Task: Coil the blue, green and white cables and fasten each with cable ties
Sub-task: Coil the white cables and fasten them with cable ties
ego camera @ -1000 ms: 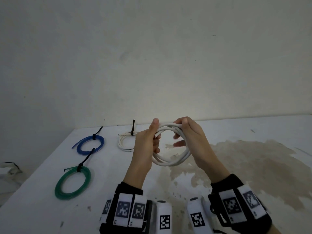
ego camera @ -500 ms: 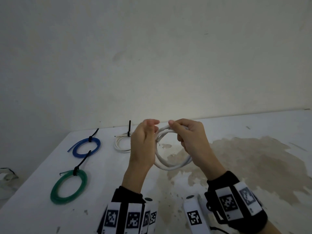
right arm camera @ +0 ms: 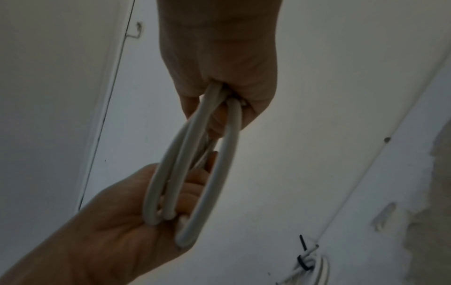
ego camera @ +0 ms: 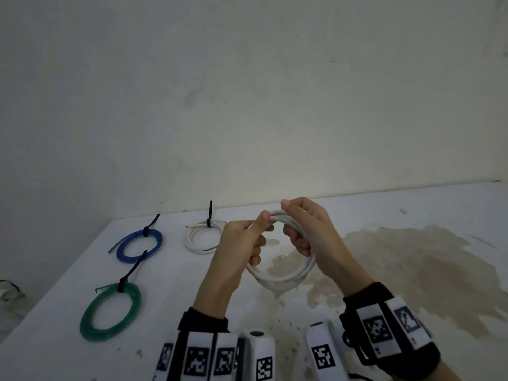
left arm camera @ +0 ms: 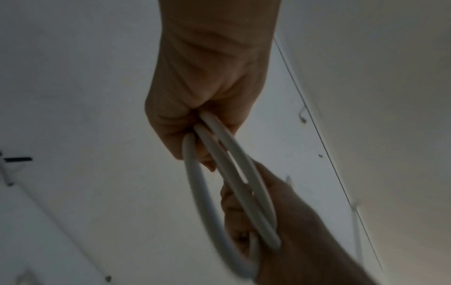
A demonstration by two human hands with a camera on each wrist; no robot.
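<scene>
My grip, left hand (ego camera: 242, 243) and right hand (ego camera: 310, 232) both curled tight around the white cable (ego camera: 283, 279), holds its loops together above the desk (ego camera: 412, 215), right of the tied white coil (ego camera: 202, 237), ready for tying.

- I see a white table (ego camera: 412, 215) whose top carries a wide brown stain (ego camera: 428, 273) on its right half, with paler patches of the same stain running towards the near edge.
- Small dark specks (ego camera: 138, 353) dot the tabletop near the front left.
- Behind the table I see a plain off-white wall (ego camera: 247, 92), faintly smudged.
- At the far left, past the table edge, something pale and crumpled (ego camera: 8, 294) lies low; I cannot tell what it is.
</scene>
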